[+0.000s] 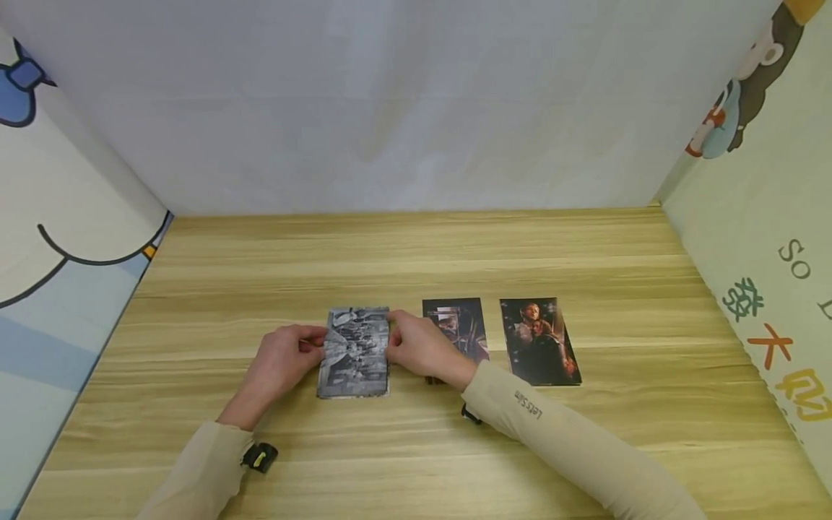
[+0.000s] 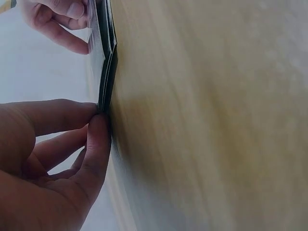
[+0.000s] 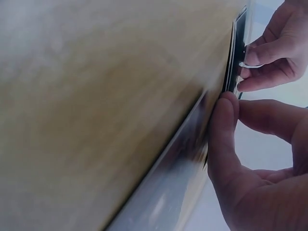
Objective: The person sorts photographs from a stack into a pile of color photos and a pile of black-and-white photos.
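A black-and-white photo card (image 1: 356, 354) lies uppermost on a small stack in front of me, left of the middle of the table. My left hand (image 1: 281, 365) pinches the stack's left edge between thumb and fingers. Opposite it, my right hand (image 1: 425, 347) pinches the right edge, thumb low and fingers toward the upper corner. Seen edge-on in the left wrist view, the stack (image 2: 107, 62) shows separate layers with slight gaps. Thumb and fingertip also meet at the card edges (image 3: 234, 53) in the right wrist view.
Just right of the stack lies a dark photo card (image 1: 458, 325), partly covered by my right hand. Farther right is another card (image 1: 541, 339) picturing two people. A wood-grain table (image 1: 416, 448) bears them all, with a pale cloth wall (image 1: 403, 108) behind and printed panels at both sides.
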Demonstrator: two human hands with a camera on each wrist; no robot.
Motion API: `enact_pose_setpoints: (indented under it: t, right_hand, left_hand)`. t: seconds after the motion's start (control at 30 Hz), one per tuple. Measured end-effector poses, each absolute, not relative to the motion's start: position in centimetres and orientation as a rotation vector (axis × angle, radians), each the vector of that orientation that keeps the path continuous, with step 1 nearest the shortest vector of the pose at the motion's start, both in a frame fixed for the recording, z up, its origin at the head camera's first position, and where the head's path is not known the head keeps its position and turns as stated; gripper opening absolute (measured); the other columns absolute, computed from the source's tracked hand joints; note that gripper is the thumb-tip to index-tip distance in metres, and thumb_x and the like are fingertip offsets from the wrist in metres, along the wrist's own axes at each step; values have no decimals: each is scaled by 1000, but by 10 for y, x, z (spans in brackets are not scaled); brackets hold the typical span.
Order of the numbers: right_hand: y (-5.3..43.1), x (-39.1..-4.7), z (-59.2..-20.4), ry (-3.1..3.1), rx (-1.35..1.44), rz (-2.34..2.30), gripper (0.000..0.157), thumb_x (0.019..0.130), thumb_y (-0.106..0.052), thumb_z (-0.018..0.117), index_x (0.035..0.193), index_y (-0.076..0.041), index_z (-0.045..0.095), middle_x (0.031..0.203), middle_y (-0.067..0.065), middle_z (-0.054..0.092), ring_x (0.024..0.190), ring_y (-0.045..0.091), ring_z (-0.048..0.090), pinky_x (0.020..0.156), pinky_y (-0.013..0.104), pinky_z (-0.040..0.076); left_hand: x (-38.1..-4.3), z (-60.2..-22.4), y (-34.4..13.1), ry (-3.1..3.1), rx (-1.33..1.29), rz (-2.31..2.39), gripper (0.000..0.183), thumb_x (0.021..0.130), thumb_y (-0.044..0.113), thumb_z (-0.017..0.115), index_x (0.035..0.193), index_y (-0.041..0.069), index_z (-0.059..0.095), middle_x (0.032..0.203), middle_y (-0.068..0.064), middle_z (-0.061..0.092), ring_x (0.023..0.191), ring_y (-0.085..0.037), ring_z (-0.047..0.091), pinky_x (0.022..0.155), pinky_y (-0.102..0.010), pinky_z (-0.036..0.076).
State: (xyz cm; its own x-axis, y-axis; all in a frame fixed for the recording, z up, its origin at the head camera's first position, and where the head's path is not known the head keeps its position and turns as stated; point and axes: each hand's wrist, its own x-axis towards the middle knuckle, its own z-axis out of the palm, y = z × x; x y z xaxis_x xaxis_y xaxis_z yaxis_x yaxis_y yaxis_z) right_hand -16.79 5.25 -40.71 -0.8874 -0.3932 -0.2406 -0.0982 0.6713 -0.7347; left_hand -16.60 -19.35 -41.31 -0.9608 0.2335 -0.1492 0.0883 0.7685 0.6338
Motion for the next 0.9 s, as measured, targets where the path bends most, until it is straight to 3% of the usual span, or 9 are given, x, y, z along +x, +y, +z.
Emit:
enact_pose_setpoints:
  t: [0.6, 0.9]
  right_hand:
    - [64, -163, -405, 2450, -350, -1188, 59, 99, -9, 63, 154, 1, 44, 92, -1, 68, 73, 12, 62, 66, 31, 52]
    - [86, -157, -391, 2457, -314, -1280, 53, 102, -17, 58, 151, -3, 49, 101, 1, 67, 73, 19, 64, 66, 34, 48]
  left_hand:
    - [-163, -410, -194, 2738, 257, 961, 35, 93, 4, 70, 125, -9, 69, 108, -17, 75, 97, -31, 73, 86, -46, 59]
    - [-160, -410, -194, 2763, 235, 998, 36, 94, 7, 69, 127, -8, 69, 109, -16, 75, 98, -30, 73, 88, -47, 58]
